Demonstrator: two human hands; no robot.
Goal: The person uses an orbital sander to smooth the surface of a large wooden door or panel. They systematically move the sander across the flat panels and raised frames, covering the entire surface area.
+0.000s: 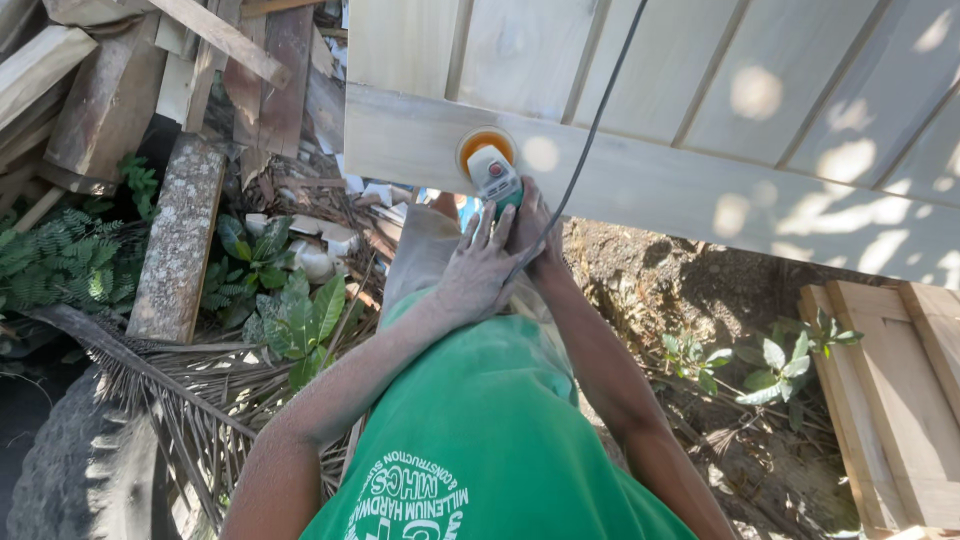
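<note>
At ten o'clock in my view I see a heap of scrap timber [110, 90], with a mottled grey plank [180, 240] leaning below it and broad green leaves [300, 320] just beside that. Moving toward centre, my left hand [478, 270] lies spread over the rear of the sander [493, 172], fingers [470, 238] loosely splayed and resting on the body rather than clenched round it. My right hand [535, 228] sits just beside it at one o'clock from the left, curled about the handle; how tightly, I cannot tell, since the left hand covers much of it. The sander's orange disc is pressed flat against the cross rail of the pale wooden panel [700, 120] at twelve o'clock. A dark cable [600, 110] runs up from the hands across the boards.

I judge the tool compact but dense, hard-shelled, prone to buzz and twist, so best gripped at the handle with a palm steadying the head. At four o'clock another pale panel [890, 400] lies on the dirt.
</note>
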